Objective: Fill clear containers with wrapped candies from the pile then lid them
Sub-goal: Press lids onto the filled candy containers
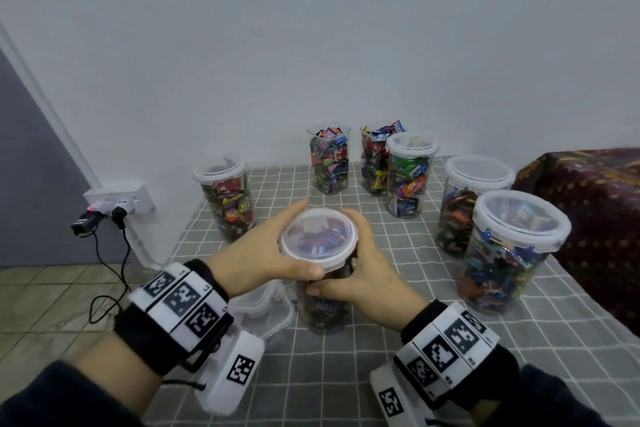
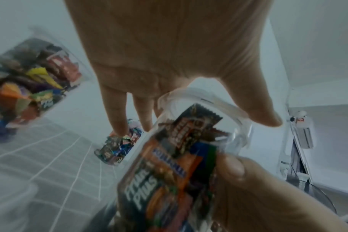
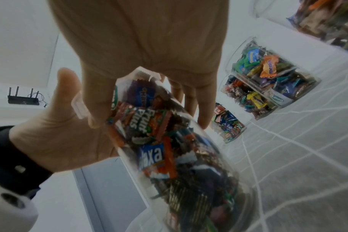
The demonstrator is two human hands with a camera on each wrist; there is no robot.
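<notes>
A clear container (image 1: 323,305) packed with wrapped candies stands at the table's near middle, with a translucent lid (image 1: 318,236) on top. My left hand (image 1: 259,250) grips the lid, thumb on its near rim and fingers curled round the far side. My right hand (image 1: 367,267) holds the container just under the lid, thumb on the front wall. The left wrist view shows the left hand (image 2: 169,55) over the lid's rim (image 2: 209,100) and the candy-filled container (image 2: 165,169). In the right wrist view the right hand (image 3: 149,39) wraps the container (image 3: 169,149).
Lidded full containers stand at left (image 1: 225,198) and right (image 1: 410,177), (image 1: 474,198), (image 1: 512,250); two unlidded full ones (image 1: 329,159), (image 1: 375,159) at the back. Spare clear lids (image 1: 266,308) lie by my left wrist. Grey checked tablecloth (image 1: 346,374), wall socket (image 1: 117,201), maroon cloth (image 1: 588,218).
</notes>
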